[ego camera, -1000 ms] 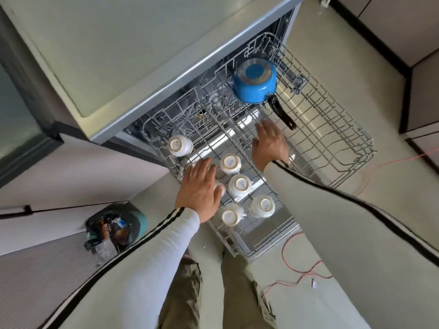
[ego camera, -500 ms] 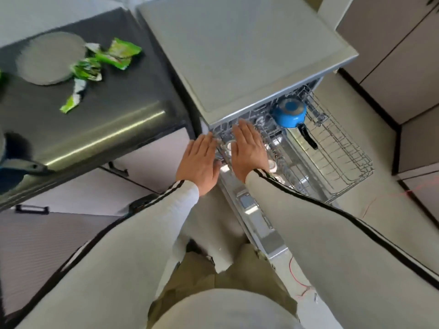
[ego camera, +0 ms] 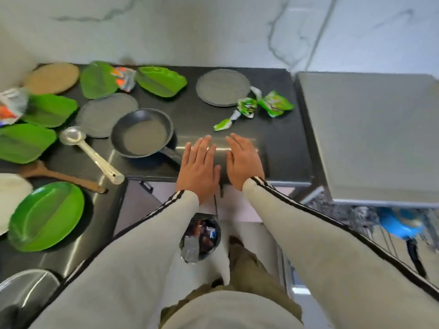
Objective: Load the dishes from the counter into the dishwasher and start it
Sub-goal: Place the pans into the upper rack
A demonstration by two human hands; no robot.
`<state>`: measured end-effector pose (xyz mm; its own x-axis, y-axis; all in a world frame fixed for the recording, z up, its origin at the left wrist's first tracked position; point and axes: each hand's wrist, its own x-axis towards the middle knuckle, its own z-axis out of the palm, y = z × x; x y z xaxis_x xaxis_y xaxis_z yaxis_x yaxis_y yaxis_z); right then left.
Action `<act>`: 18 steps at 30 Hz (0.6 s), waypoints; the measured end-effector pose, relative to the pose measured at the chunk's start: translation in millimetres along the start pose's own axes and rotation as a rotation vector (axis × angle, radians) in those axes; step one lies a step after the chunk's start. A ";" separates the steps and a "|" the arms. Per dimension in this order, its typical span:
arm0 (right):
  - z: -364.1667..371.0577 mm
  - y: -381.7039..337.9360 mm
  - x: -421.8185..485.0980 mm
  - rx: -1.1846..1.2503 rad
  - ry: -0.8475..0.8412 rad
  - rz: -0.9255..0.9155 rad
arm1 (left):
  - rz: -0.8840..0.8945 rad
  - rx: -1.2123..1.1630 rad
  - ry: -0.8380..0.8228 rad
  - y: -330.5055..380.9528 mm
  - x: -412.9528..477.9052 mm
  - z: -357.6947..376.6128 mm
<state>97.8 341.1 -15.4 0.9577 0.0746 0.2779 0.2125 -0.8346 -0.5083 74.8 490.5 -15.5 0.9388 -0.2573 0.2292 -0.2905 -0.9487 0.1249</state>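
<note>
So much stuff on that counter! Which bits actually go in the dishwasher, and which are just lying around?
For the dishwasher:
frying pan
green plates
grey plates
metal ladle
wooden spoon
blue pot, already in the rack

Just lying about:
green wrappers
orange wrapper
round cork mat
rubbish bin on the floor

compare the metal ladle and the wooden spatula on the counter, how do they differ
The metal ladle is shiny silver with a round bowl; the wooden spatula is matte brown, and its head is cut off at the frame edge. The ladle's handle looks thicker and overhangs the counter edge; the spatula's thinner handle stays on it. Both lie flat, handles pointing lower right.
</note>
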 end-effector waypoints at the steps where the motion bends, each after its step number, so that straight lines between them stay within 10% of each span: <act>1: 8.4 -15.6 15.6 0.050 -0.079 -0.009 | -0.041 -0.019 0.069 -13.5 3.3 -3.7; 9: 98.4 -110.7 82.1 -0.178 -0.699 -0.054 | -0.654 -0.042 0.144 -114.6 -15.3 3.9; 18: 107.7 -100.2 105.6 -0.004 -0.793 0.169 | -0.626 -0.106 -0.131 -114.4 -7.7 44.0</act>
<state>198.5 491.4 -22.9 0.8299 0.3108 -0.4634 0.0531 -0.8708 -0.4888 109.0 593.0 -74.0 0.9494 0.3121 -0.0366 0.3088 -0.9050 0.2927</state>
